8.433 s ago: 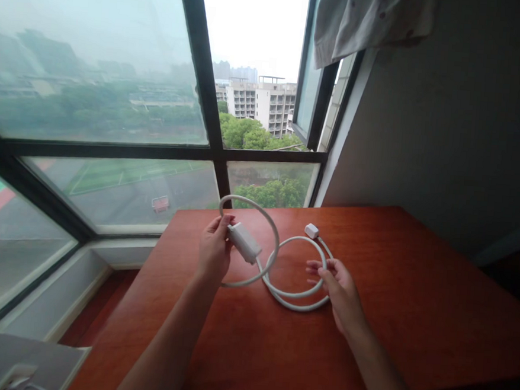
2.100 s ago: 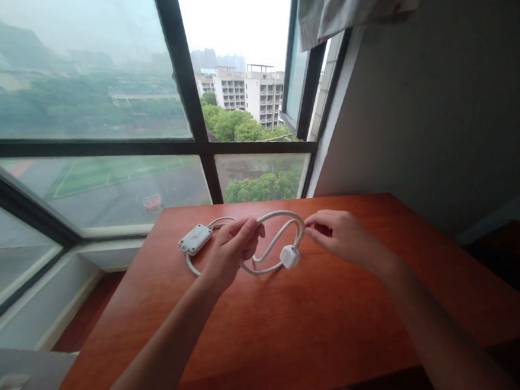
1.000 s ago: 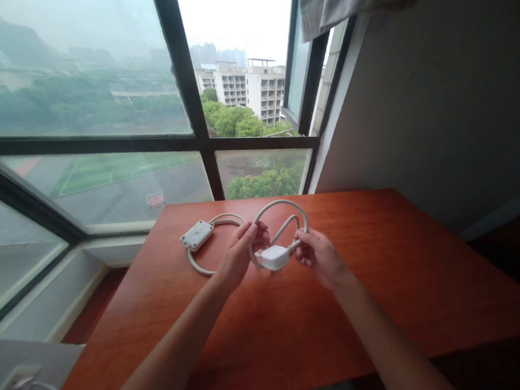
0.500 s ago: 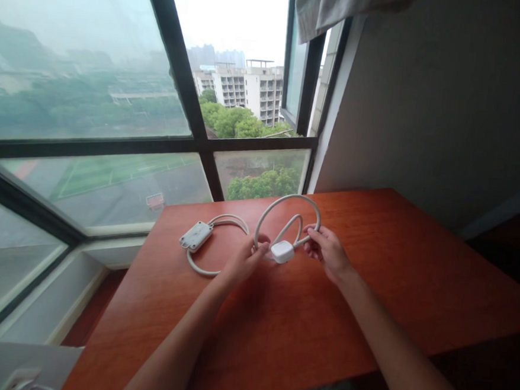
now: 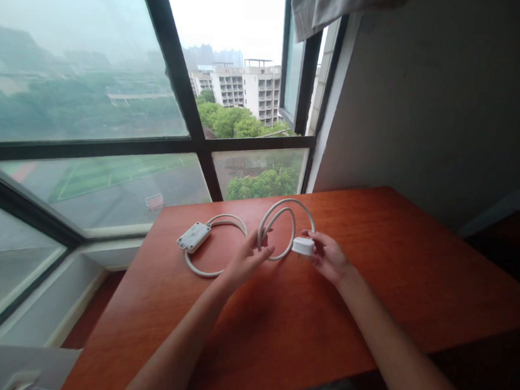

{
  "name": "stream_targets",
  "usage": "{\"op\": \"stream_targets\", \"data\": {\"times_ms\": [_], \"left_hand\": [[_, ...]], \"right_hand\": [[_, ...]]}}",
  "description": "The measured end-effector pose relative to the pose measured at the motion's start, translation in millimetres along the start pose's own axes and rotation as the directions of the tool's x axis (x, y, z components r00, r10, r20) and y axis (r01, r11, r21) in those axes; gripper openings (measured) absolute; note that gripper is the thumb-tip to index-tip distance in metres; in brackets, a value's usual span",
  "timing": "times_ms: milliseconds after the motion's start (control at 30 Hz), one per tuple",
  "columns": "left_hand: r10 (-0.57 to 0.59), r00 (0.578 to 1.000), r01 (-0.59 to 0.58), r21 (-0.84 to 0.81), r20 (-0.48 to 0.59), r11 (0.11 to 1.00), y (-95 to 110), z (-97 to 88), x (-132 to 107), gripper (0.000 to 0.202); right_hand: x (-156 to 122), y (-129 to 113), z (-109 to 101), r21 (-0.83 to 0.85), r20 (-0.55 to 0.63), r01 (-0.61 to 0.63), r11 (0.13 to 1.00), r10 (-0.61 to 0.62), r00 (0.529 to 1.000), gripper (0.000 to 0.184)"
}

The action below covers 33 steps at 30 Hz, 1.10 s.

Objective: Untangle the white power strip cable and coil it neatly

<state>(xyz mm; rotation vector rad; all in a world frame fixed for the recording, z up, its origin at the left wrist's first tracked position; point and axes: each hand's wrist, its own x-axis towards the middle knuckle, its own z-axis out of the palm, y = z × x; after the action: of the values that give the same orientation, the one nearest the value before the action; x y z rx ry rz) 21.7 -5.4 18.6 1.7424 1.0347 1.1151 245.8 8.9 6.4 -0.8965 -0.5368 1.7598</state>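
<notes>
The plug (image 5: 303, 246), shifted farther from the box (image 5: 194, 237), was gripped in my right hand (image 5: 330, 259), while my left hand (image 5: 245, 258), fingers parted, cradled the cable (image 5: 294, 229).

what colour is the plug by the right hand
The plug is white, showing best in the current head view.

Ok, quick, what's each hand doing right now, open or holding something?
Left hand: loosely curled at the white, looped, round cable; can't tell whether it grips.
Right hand: closed on the white, boxy, pronged plug.
</notes>
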Motion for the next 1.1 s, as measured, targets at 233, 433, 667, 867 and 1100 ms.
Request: {"op": "stream_targets", "data": {"times_ms": [233, 433, 667, 867, 1100], "left_hand": [[0.266, 0.939, -0.088, 0.593, -0.219, 0.800, 14.2, 4.6, -5.3, 0.020], [0.293, 0.954, -0.183, 0.657, -0.061, 0.731, 16.8, 19.0, -17.3, 0.029], [0.270, 0.963, -0.222, 0.557, -0.003, 0.800, 6.2, 28.5, -21.4, 0.047], [0.195, 0.980, -0.163, 0.378, -0.048, 0.911, -9.4, 36.4, -19.8, 0.061], [0.026, 0.990, -0.027, -0.004, -0.137, 1.000, -11.6, 28.3, -5.3, 0.029]], "right_hand": [[4.0, 22.7, 6.4, 0.057, 0.063, -0.031, 0.998, 0.027, 0.998, 0.006], [2.7, 36.7, 11.6, 0.080, -0.001, -0.033, 0.996, 0.033, 0.999, 0.008], [4.5, 46.2, 15.8, 0.086, -0.010, -0.031, 0.996, 0.032, 0.999, 0.010], [1.9, 54.9, 24.1, 0.017, 0.008, -0.018, 1.000, 0.018, 1.000, 0.010], [-2.0, 50.8, 19.8, -0.215, 0.091, -0.145, 0.966, 0.167, 0.982, 0.027]]}}
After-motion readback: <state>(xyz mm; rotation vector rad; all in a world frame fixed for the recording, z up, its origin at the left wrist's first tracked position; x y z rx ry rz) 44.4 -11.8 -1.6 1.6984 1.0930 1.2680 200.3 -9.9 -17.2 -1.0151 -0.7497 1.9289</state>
